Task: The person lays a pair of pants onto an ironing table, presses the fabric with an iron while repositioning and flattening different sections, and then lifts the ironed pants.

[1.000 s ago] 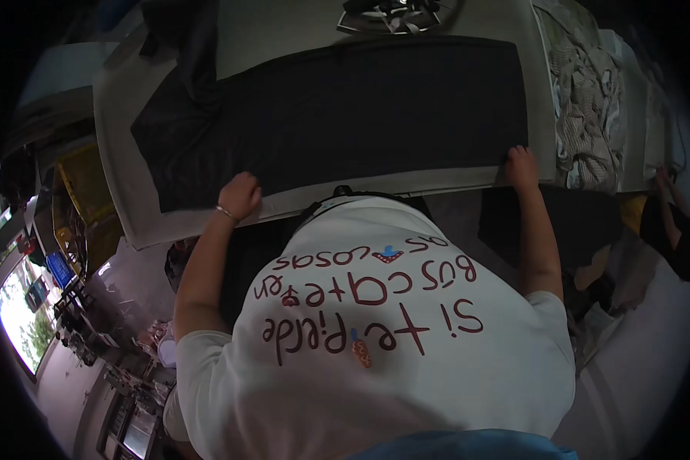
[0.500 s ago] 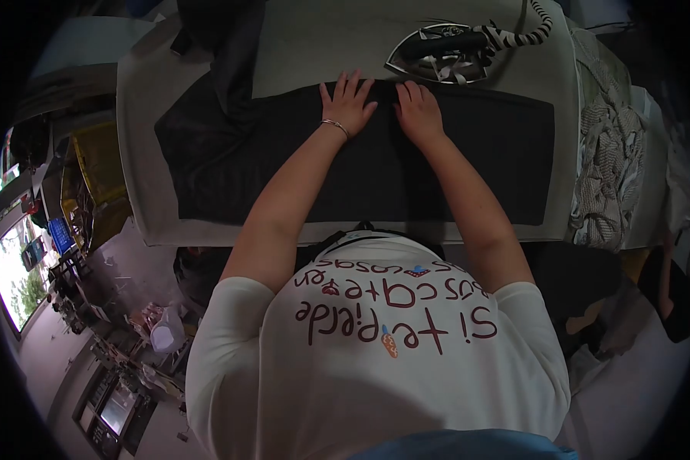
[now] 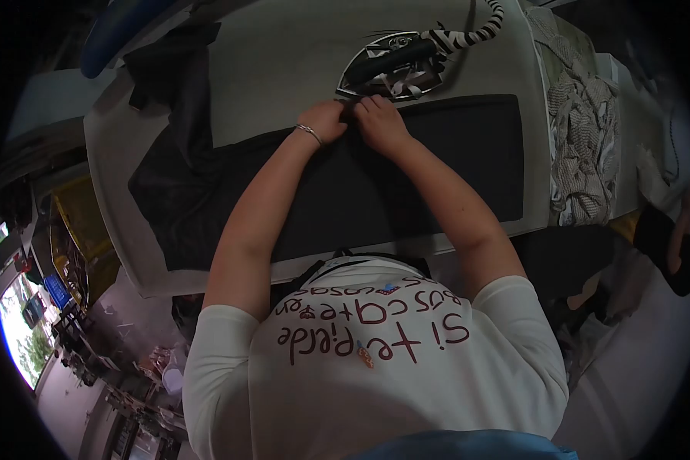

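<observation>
Dark cloth (image 3: pixel 429 165), possibly a garment, lies spread across the pale padded board (image 3: pixel 276 69). Its right part is flat, while the left part is bunched and folds back toward the far side. My left hand (image 3: pixel 323 121), with a bracelet at the wrist, has its fingers curled on the cloth's far edge. Close beside it, my right hand (image 3: pixel 381 125) grips the same edge with bent fingers. The fingertips are partly hidden. Just beyond my hands an iron (image 3: pixel 391 69) with a black handle and a striped cord cover (image 3: pixel 475 34) rests on its side.
A heap of striped fabric (image 3: pixel 583 146) lies along the board's right end. Yellow bins (image 3: pixel 84 211) stand at the left. Another person's arm (image 3: pixel 682 230) shows at the far right. A blue curved object (image 3: pixel 115 34) is at the upper left.
Both hands have gone from lying flat with spread fingers to being curled on the cloth's far edge, closer together. The whole view has shifted and tilted slightly.
</observation>
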Tool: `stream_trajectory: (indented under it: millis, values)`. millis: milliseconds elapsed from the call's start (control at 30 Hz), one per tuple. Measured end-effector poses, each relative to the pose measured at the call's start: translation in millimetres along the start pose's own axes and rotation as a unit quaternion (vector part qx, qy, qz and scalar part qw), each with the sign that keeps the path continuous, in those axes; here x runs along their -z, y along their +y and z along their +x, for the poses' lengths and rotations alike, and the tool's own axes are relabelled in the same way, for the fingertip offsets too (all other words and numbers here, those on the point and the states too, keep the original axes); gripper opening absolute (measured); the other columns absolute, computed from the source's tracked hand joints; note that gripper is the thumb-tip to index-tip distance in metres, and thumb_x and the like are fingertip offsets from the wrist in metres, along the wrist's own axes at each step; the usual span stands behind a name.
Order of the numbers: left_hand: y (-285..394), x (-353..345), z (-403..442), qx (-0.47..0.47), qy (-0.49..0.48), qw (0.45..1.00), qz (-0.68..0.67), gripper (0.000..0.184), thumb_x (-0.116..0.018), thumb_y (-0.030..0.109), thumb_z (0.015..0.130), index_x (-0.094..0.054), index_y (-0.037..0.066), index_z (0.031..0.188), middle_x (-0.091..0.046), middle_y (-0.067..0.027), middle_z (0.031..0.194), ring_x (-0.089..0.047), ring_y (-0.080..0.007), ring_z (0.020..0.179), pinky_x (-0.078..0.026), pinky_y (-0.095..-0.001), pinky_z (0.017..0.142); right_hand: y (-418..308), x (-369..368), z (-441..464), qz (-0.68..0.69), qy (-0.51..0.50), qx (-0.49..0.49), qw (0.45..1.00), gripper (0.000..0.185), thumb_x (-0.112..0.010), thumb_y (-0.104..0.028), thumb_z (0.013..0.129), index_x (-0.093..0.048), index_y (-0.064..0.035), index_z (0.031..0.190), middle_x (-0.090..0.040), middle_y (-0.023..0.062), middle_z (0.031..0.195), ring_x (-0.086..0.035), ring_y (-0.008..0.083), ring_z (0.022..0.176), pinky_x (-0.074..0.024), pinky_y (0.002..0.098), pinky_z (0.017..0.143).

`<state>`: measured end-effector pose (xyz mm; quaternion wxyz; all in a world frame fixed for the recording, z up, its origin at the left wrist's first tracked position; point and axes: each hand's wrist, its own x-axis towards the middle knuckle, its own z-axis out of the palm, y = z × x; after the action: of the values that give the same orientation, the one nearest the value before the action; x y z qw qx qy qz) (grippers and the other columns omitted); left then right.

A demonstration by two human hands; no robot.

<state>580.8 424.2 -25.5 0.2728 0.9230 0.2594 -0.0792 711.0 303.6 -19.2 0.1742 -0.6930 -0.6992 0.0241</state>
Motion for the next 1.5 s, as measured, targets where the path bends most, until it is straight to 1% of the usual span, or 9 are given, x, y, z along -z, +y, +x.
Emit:
stream_trajectory:
  millis: [200, 667, 867, 1000, 1067, 1133, 1233, 1300, 1500]
  values:
    - [-2, 24, -9, 0.023, -0.081, 0.996, -0.038, 0.021, -0.060, 0.022, 0.074, -0.056, 0.010, 0.090, -0.061, -0.0131, 0.089, -0.059, -0.0324, 0.087, -0.047, -0.0398, 0.072, 72, 39, -41, 0.056, -0.012, 0.011, 0.998, 0.016, -0.061, -0.007, 0.071, -0.051, -0.0061, 0.082, -0.054, 0.0099, 0.087, -0.052, 0.0295, 0.088, -0.0434, 0.0390, 0.077]
    - [-3, 24, 14, 0.005, -0.128, 0.982, -0.137, 0.032, -0.063, 0.021, 0.075, -0.057, 0.003, 0.101, -0.062, -0.0130, 0.095, -0.059, -0.0270, 0.086, -0.047, -0.0342, 0.079, 272, 117, -104, -0.070, -0.194, -0.209, 0.956, 0.017, -0.061, -0.018, 0.078, -0.054, -0.0077, 0.090, -0.060, 0.0142, 0.090, -0.052, 0.0371, 0.093, -0.0430, 0.0451, 0.078]
    - [-65, 35, -3, 0.031, -0.218, 0.942, -0.253, 0.021, -0.065, 0.019, 0.073, -0.052, 0.007, 0.084, -0.056, -0.0040, 0.076, -0.052, -0.0154, 0.073, -0.043, -0.0310, 0.066, 314, 106, -121, -0.115, -0.189, -0.259, 0.940, 0.019, -0.061, -0.014, 0.076, -0.050, -0.0063, 0.090, -0.060, 0.0158, 0.085, -0.054, 0.0373, 0.088, -0.0436, 0.0454, 0.075]
    - [-113, 64, -49, 0.087, -0.249, 0.950, -0.169, 0.022, -0.065, 0.021, 0.073, -0.048, 0.008, 0.078, -0.052, -0.0025, 0.072, -0.048, -0.0137, 0.069, -0.040, -0.0310, 0.063, 272, 101, -97, -0.198, -0.225, -0.314, 0.901, 0.023, -0.061, -0.012, 0.075, -0.051, -0.0055, 0.094, -0.059, 0.0161, 0.098, -0.052, 0.0364, 0.097, -0.0434, 0.0441, 0.081]
    - [-141, 77, -71, 0.110, -0.236, 0.958, -0.119, 0.022, -0.065, 0.022, 0.073, -0.049, 0.008, 0.078, -0.053, -0.0036, 0.073, -0.050, -0.0150, 0.070, -0.041, -0.0318, 0.064, 199, 94, -61, -0.143, 0.075, -0.123, 0.979, 0.037, -0.063, -0.013, 0.074, -0.049, -0.0054, 0.107, -0.054, 0.0139, 0.114, -0.052, 0.0338, 0.102, -0.0431, 0.0431, 0.086]
    - [-164, 81, -95, 0.126, -0.193, 0.973, -0.029, 0.023, -0.064, 0.025, 0.073, -0.054, 0.007, 0.083, -0.059, -0.0076, 0.079, -0.057, -0.0210, 0.075, -0.044, -0.0348, 0.068, 95, 104, -9, -0.106, 0.114, 0.064, 0.986, 0.040, -0.064, -0.010, 0.071, -0.049, -0.0061, 0.108, -0.048, 0.0122, 0.123, -0.050, 0.0332, 0.108, -0.0422, 0.0415, 0.089]
    - [-173, 87, -113, 0.138, -0.198, 0.970, 0.022, 0.026, -0.063, 0.027, 0.077, -0.059, 0.007, 0.093, -0.063, -0.0111, 0.092, -0.060, -0.0275, 0.086, -0.046, -0.0379, 0.074, 51, 95, 53, -0.103, 0.149, 0.125, 0.975, 0.035, -0.061, -0.009, 0.071, -0.053, -0.0070, 0.105, -0.055, 0.0143, 0.113, -0.053, 0.0316, 0.106, -0.0431, 0.0408, 0.088]
    - [-164, 89, -122, 0.162, -0.164, 0.972, 0.040, 0.027, -0.062, 0.029, 0.079, -0.059, 0.007, 0.094, -0.063, -0.0114, 0.094, -0.059, -0.0286, 0.089, -0.046, -0.0391, 0.076, 74, 72, 90, -0.180, -0.188, -0.013, 0.965, 0.042, -0.060, -0.011, 0.073, -0.051, -0.0082, 0.114, -0.061, 0.0153, 0.103, -0.058, 0.0324, 0.099, -0.0468, 0.0422, 0.082]
    - [-174, 83, -132, 0.160, -0.070, 0.984, 0.039, 0.028, -0.054, 0.033, 0.087, -0.058, 0.008, 0.097, -0.062, -0.0118, 0.099, -0.058, -0.0305, 0.094, -0.045, -0.0409, 0.080, -3, 109, 105, -0.153, -0.245, -0.024, 0.957, 0.024, -0.057, -0.016, 0.074, -0.056, -0.0069, 0.097, -0.064, 0.0118, 0.082, -0.063, 0.0313, 0.078, -0.0493, 0.0452, 0.066]
